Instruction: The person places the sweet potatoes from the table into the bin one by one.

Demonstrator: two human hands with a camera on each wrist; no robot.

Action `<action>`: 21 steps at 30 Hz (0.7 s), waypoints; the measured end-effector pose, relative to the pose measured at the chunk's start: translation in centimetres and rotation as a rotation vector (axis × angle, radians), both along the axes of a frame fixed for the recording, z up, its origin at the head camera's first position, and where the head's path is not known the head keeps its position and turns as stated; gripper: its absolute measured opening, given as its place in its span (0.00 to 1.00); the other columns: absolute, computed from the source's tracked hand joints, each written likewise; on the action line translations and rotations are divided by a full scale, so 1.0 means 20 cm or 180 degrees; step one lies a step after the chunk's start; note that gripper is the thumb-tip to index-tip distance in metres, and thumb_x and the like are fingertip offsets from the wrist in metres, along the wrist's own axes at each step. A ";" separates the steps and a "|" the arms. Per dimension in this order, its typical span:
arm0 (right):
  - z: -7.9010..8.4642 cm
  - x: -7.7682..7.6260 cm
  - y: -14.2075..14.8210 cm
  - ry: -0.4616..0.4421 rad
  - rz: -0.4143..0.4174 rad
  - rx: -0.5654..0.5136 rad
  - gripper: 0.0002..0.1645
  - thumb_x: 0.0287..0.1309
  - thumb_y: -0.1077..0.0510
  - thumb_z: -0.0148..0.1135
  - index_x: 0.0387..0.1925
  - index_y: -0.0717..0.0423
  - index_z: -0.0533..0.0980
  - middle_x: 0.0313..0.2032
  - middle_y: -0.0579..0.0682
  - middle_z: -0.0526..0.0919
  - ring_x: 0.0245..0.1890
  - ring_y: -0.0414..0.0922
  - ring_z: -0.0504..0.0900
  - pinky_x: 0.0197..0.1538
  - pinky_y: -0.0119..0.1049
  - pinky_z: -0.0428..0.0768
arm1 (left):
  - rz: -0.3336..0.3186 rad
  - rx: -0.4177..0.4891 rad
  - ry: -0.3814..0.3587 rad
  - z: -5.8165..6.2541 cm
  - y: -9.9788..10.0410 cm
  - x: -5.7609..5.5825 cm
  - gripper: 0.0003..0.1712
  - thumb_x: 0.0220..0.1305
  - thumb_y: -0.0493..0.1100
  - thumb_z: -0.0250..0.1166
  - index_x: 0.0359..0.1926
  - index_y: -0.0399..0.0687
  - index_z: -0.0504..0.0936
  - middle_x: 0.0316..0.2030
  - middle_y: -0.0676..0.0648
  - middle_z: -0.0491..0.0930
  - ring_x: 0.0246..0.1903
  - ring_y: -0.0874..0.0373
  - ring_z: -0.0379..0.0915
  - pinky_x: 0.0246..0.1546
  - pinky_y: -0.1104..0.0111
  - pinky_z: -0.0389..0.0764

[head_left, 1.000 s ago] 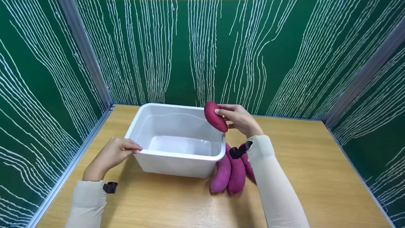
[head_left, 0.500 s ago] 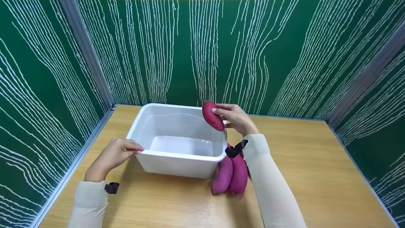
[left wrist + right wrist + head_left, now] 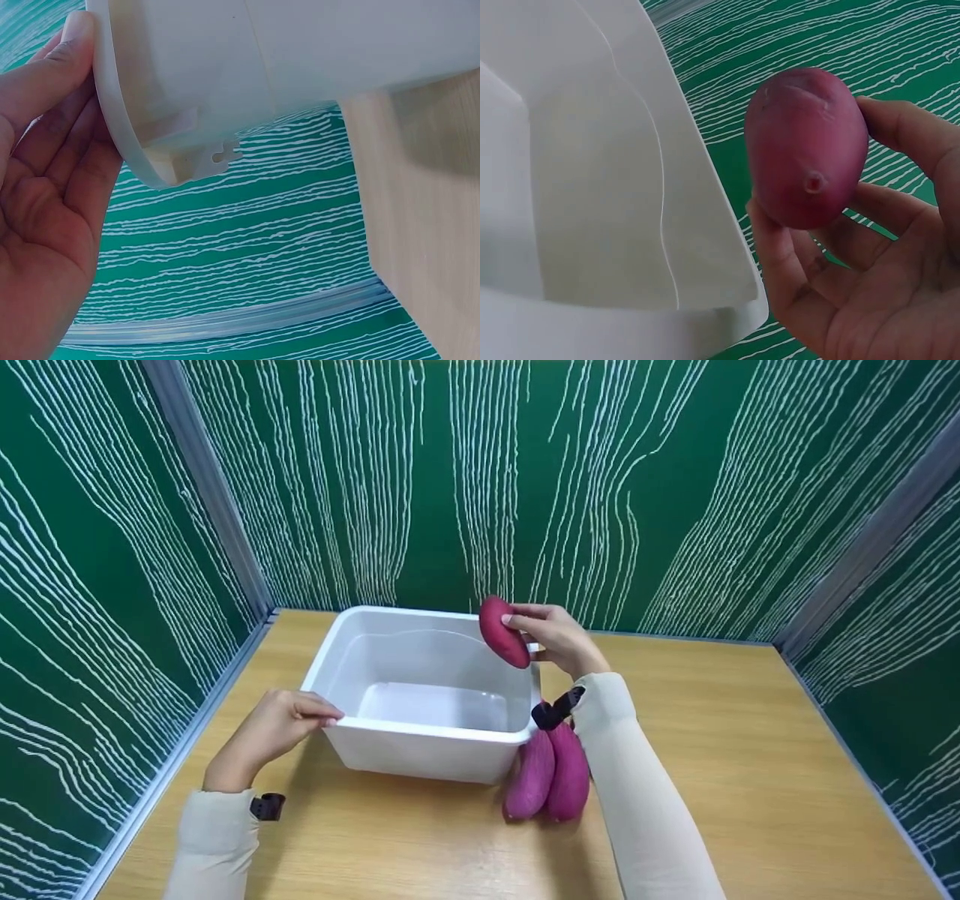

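Observation:
A white plastic tub (image 3: 427, 754) stands on the table, its inside bare in the head view. My left hand (image 3: 270, 729) pinches the tub's rim at the near left corner; in the left wrist view the thumb (image 3: 78, 34) lies against the rim's outer edge. In my right hand (image 3: 561, 639) is a smooth red sweet potato (image 3: 501, 631), gripped by thumb and fingers and held up at the tub's far right corner. The right wrist view shows its rounded end with a small round scar, beside the tub wall (image 3: 607, 172).
Two long purple sweet potatoes, one lighter (image 3: 531, 780) and one darker (image 3: 570, 780), lie side by side against the tub's right side. The right forearm (image 3: 637, 795) passes over the table beside them. Green walls (image 3: 675, 472) with white wavy lines enclose the wooden table (image 3: 750, 750).
My right hand has shifted slightly left with the red sweet potato. A third purple sweet potato, seen earlier at the right, is now hidden behind the forearm. The left hand keeps its hold.

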State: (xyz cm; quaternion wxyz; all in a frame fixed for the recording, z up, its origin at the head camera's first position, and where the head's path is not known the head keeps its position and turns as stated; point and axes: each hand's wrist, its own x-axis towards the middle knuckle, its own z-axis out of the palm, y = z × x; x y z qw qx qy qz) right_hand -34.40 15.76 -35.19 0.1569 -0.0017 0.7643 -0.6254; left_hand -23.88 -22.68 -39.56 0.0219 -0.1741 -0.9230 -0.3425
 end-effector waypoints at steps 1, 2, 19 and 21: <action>0.00 0.00 0.00 -0.0001 -0.0009 0.0007 0.33 0.60 0.49 0.63 0.66 0.51 0.68 0.56 0.57 0.75 0.54 0.53 0.73 0.50 0.43 0.81 | -0.0007 0.0003 0.0001 0.00 0.00 0.00 0.11 0.57 0.30 0.66 0.38 0.46 0.89 0.42 0.44 0.87 0.49 0.43 0.80 0.51 0.51 0.80; -0.01 0.00 0.00 0.0002 -0.0013 0.0017 0.33 0.60 0.49 0.63 0.66 0.51 0.68 0.56 0.57 0.75 0.54 0.54 0.73 0.50 0.43 0.81 | -0.0013 0.0007 0.0004 0.00 0.00 0.00 0.11 0.57 0.30 0.66 0.38 0.46 0.89 0.41 0.44 0.87 0.49 0.43 0.80 0.51 0.51 0.80; -0.02 0.00 -0.01 -0.0013 -0.0093 0.0107 0.34 0.61 0.48 0.63 0.67 0.50 0.66 0.56 0.56 0.75 0.53 0.51 0.74 0.49 0.42 0.82 | 0.0010 0.0034 -0.0014 -0.01 0.00 0.00 0.10 0.56 0.30 0.67 0.38 0.43 0.89 0.40 0.44 0.87 0.48 0.43 0.81 0.52 0.50 0.79; -0.02 0.00 -0.01 -0.0008 -0.0088 0.0118 0.35 0.61 0.48 0.63 0.67 0.50 0.66 0.56 0.56 0.75 0.53 0.51 0.74 0.49 0.42 0.82 | 0.0014 0.0042 -0.0030 -0.01 0.00 -0.01 0.10 0.57 0.30 0.67 0.38 0.43 0.89 0.40 0.43 0.87 0.48 0.43 0.81 0.52 0.50 0.79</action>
